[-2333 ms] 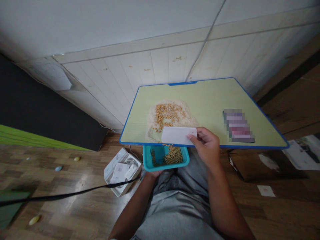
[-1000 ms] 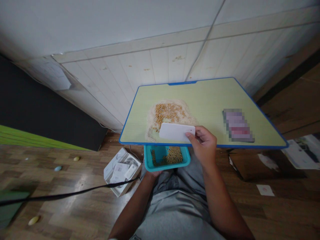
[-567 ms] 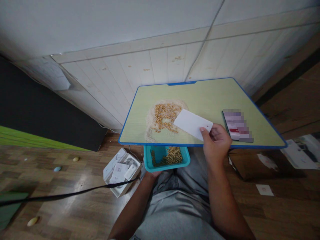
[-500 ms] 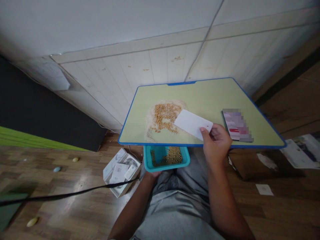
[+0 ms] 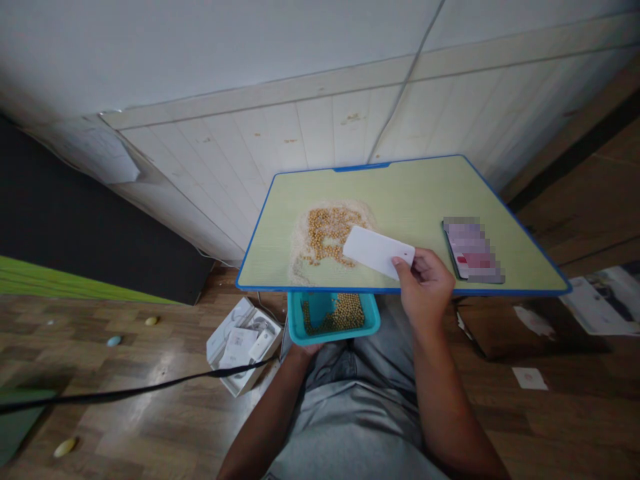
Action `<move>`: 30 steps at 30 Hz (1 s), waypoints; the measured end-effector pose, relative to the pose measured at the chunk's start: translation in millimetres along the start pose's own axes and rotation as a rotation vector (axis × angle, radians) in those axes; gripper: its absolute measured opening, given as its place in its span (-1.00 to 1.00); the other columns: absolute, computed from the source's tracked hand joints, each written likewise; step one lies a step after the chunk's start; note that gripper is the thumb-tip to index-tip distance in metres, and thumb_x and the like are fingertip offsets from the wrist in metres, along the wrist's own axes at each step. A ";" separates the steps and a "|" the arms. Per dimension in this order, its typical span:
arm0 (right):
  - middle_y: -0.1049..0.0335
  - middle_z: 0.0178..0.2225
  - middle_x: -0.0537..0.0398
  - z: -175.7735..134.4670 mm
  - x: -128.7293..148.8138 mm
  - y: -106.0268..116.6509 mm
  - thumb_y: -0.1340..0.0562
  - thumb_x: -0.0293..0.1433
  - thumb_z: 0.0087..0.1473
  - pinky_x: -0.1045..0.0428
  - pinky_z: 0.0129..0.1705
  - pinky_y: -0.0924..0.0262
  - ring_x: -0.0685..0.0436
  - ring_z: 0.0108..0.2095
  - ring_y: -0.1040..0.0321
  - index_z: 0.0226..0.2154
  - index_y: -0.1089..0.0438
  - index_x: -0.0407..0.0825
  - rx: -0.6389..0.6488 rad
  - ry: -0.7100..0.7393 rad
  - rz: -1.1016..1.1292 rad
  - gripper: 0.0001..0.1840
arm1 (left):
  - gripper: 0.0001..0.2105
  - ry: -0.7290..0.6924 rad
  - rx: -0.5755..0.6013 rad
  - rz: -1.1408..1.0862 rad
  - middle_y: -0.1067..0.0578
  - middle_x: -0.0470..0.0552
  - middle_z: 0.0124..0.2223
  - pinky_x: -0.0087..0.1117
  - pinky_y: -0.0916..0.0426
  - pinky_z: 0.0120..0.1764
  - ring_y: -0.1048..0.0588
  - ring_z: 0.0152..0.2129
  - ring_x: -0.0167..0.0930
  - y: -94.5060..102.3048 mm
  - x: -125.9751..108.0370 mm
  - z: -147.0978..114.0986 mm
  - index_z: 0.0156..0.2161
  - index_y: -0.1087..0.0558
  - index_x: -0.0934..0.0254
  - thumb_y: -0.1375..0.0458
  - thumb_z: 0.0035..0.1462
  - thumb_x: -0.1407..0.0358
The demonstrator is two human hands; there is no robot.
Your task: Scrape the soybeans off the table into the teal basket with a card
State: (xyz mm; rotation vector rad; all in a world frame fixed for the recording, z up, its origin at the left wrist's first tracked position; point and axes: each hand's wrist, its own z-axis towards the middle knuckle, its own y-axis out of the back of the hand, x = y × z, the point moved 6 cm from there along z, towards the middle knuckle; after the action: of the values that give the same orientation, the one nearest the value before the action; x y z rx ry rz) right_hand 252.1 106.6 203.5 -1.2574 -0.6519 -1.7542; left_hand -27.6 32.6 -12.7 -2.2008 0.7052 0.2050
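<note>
The card (image 5: 376, 251) is pinched by the right hand (image 5: 426, 285), the tray (image 5: 334, 338) held by the left hand (image 5: 307, 348), beans (image 5: 350, 311) only partly gathered from rice (image 5: 301, 239).

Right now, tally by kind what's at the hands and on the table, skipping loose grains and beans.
White card: 1, in the right hand
Teal basket: 1, over the left hand
Phone: 1, on the table
Total: 3

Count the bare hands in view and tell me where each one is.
2. The right hand grips the white card at the table's near edge; the left hand, mostly hidden, is under the turquoise tray. No others show.
</note>
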 end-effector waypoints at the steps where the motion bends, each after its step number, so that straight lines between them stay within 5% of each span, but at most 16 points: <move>1: -0.80 -0.28 0.07 -0.1 0.0 -0.3 -0.60 -0.11 0.25 -0.11 -0.16 -0.66 -0.28 -0.25 -0.73 -0.19 -0.67 0.12 0.003 -0.003 -0.002 -0.75 | -0.16 -0.002 0.004 -0.003 -0.68 0.17 0.66 0.37 -0.25 0.77 -0.41 0.77 0.12 -0.1 -0.2 0.1 0.84 -0.34 0.00 0.03 0.65 -0.23; 7: -0.81 -0.30 0.07 -0.1 -1.8 -1.8 -0.61 -0.14 0.19 -0.09 -0.21 -0.63 -0.27 -0.29 -0.71 -0.21 -0.71 0.12 0.027 -0.024 0.025 -0.77 | -0.15 -0.034 0.056 0.003 -0.65 0.15 0.69 0.41 -0.28 0.76 -0.43 0.76 0.19 2.4 -0.6 6.5 0.76 -0.49 -0.01 -0.06 0.59 -0.33; 11: -0.80 -0.31 0.07 0.2 -2.8 -1.5 -0.62 -0.12 0.19 -0.08 -0.23 -0.61 -0.26 -0.30 -0.69 -0.22 -0.70 0.12 0.036 -0.020 0.022 -0.75 | -0.30 -0.049 0.183 0.008 -0.80 0.05 0.54 0.34 -0.26 0.78 -0.47 0.74 0.13 12.4 -1.3 15.1 0.48 -0.78 -0.08 -0.07 0.63 -0.35; 14: -0.79 -0.31 0.08 0.3 -3.5 -1.7 -0.62 -0.10 0.19 -0.07 -0.24 -0.60 -0.26 -0.30 -0.70 -0.23 -0.69 0.11 0.043 -0.027 0.024 -0.73 | -0.30 0.022 0.382 -0.023 -0.87 0.00 0.43 0.37 -0.04 0.83 -0.50 0.72 0.09 19.9 -0.1 19.9 0.30 -0.88 -0.07 0.04 0.66 -0.30; 17: -0.80 -0.31 0.09 0.8 -2.3 -0.5 -0.62 -0.13 0.18 -0.06 -0.23 -0.61 -0.25 -0.30 -0.71 -0.23 -0.69 0.11 0.023 -0.020 0.041 -0.75 | -0.26 0.083 0.499 -0.034 -0.83 0.04 0.48 0.37 0.17 0.86 -0.42 0.78 0.04 26.9 0.7 24.3 0.36 -0.87 -0.03 0.13 0.69 -0.20; 30: -0.80 -0.32 0.08 1.2 -2.3 -2.1 -0.65 -0.12 0.16 -0.07 -0.23 -0.63 -0.27 -0.30 -0.70 -0.25 -0.69 0.12 0.084 -0.045 0.059 -0.73 | -0.25 0.035 0.408 -0.024 -0.80 0.07 0.53 0.41 0.02 0.85 -0.35 0.81 0.09 37.1 0.2 35.6 0.44 -0.83 -0.02 0.05 0.69 -0.33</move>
State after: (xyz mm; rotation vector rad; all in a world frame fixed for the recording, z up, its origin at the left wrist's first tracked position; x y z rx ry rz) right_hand 251.2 109.3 201.9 -1.2492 -0.7003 -1.6380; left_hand -44.9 39.4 -60.6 -1.8251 0.6726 0.0066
